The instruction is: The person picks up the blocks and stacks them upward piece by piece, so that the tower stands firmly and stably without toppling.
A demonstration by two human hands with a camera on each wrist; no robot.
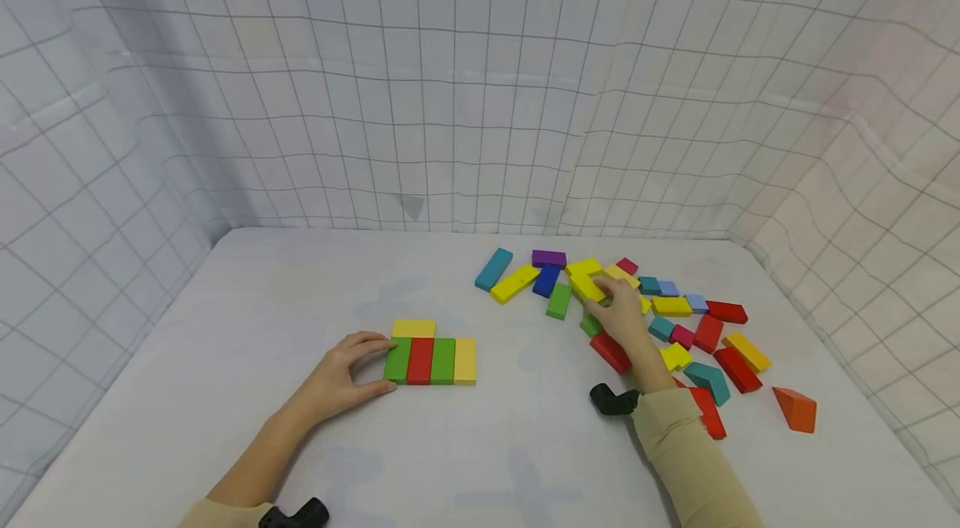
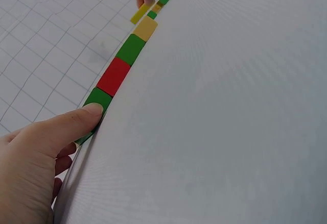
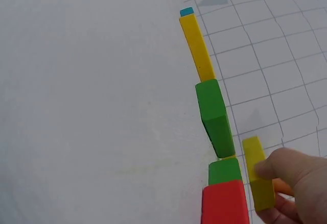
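Note:
My left hand [image 1: 347, 376] grips the leftmost green block [image 1: 397, 359], thumb at its near end and fingertips at its far end. Beside that block stand a red block [image 1: 420, 361], a second green block [image 1: 443, 361] and a pale yellow block [image 1: 465, 361] in a tight row. Another pale yellow block [image 1: 414, 329] lies crosswise along the row's far side. My right hand [image 1: 622, 314] pinches a yellow block [image 3: 259, 175] between thumb and fingers, above the pile at the right. In the right wrist view this block is held off the table.
Scattered blocks cover the table's right side, among them a red block [image 1: 611, 351], a teal block [image 1: 708, 382] and an orange wedge [image 1: 797, 410]. Farther back lie a blue block [image 1: 494, 268] and a purple block [image 1: 549, 259]. Gridded white cloth [image 1: 480, 95] hangs around the table.

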